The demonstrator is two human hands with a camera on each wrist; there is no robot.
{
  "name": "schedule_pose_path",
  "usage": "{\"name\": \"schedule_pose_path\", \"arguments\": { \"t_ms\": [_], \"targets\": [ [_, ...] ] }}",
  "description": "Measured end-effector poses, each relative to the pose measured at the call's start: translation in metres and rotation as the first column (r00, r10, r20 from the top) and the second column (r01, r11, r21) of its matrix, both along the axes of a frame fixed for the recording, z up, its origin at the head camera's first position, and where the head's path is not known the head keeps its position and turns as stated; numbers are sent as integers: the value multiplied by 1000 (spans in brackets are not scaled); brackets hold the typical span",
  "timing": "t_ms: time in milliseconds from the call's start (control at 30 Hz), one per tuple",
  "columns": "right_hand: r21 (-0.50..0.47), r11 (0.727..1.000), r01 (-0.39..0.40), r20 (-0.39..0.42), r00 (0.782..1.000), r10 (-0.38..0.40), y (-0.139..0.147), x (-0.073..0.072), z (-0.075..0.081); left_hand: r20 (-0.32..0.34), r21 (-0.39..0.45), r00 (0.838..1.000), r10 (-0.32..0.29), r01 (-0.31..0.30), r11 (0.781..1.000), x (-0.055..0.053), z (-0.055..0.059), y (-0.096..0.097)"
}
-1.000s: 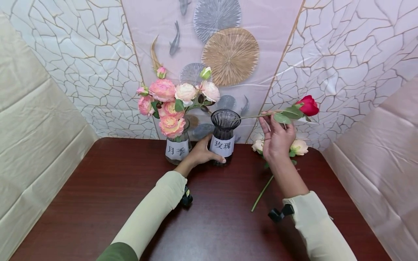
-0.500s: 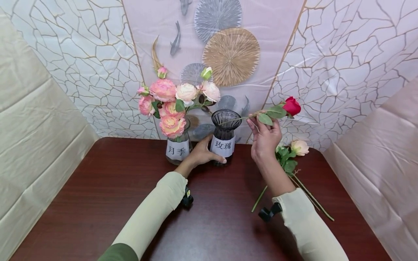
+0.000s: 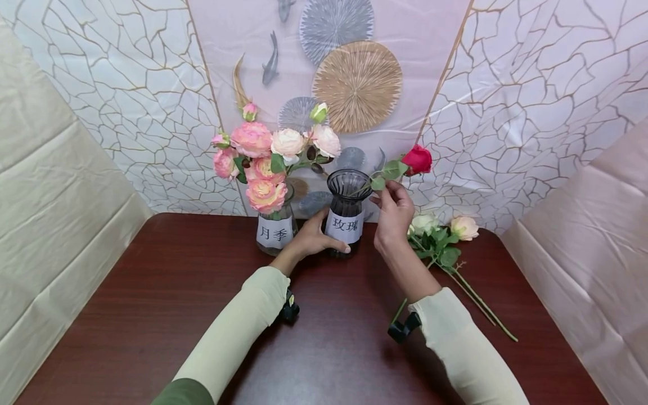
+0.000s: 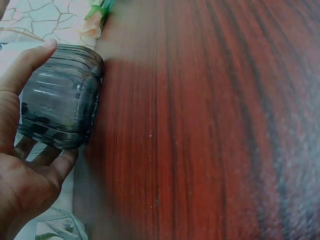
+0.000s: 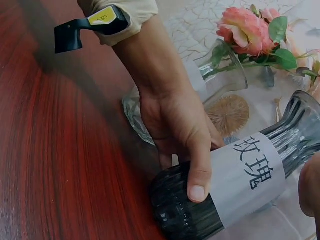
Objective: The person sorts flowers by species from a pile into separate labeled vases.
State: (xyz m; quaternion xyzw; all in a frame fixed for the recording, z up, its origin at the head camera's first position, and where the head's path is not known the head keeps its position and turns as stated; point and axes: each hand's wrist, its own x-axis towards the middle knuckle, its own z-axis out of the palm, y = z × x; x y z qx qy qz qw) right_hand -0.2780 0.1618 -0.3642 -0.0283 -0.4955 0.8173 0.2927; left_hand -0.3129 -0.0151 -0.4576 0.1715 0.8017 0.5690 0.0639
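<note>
Head view, left hand: the left hand [image 3: 315,237] grasps the lower body of the dark vase [image 3: 346,206], thumb across the front; the vase stands upright on the tabletop [image 3: 324,343].
Head view, right hand: the right hand [image 3: 395,216] pinches the red rose [image 3: 418,161] by its stem, near the leaves.
Head view, rose position: bloom to the right of the fingers, stem slanting over the rim into the vase mouth; depth of the tip cannot be told.
Head view, clear vase: the clear vase [image 3: 285,212] stands left of the dark one, bearing pink blooms [image 3: 251,140] and paler ones.
Head view, loose flowers: a white flower [image 3: 423,223] and a peach flower [image 3: 464,228] lie at the right, outside both vases.
Head view, work done: the clear vase is judged filled.
Head view, work left: the rose appears only partly inserted; the loose flowers seem unattended.
Left wrist view, grasp: thumb on one side of the dark vase, fingers on the other; the rose is not seen.
Right wrist view, grasp: the left hand's thumb presses beside the paper label [image 5: 254,181]; the right hand shows only at the edge, its hold not determinable here.
</note>
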Motion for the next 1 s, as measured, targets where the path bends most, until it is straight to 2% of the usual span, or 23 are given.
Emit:
{"name": "schedule_pose_path", "arguments": {
  "t_ms": [433,700,1000],
  "targets": [
    [-18,996,-82,49,995,83,-4,5,-7,-1,17,1000,-3,3,1000,0,-2,0],
    [10,990,-139,80,987,138,1,11,-13,-1,20,1000,-10,10,1000,0,-1,0],
    [-80,985,-152,65,985,158,9,11,-21,-4,26,1000,-10,10,1000,-1,-2,-1]
  ]
}}
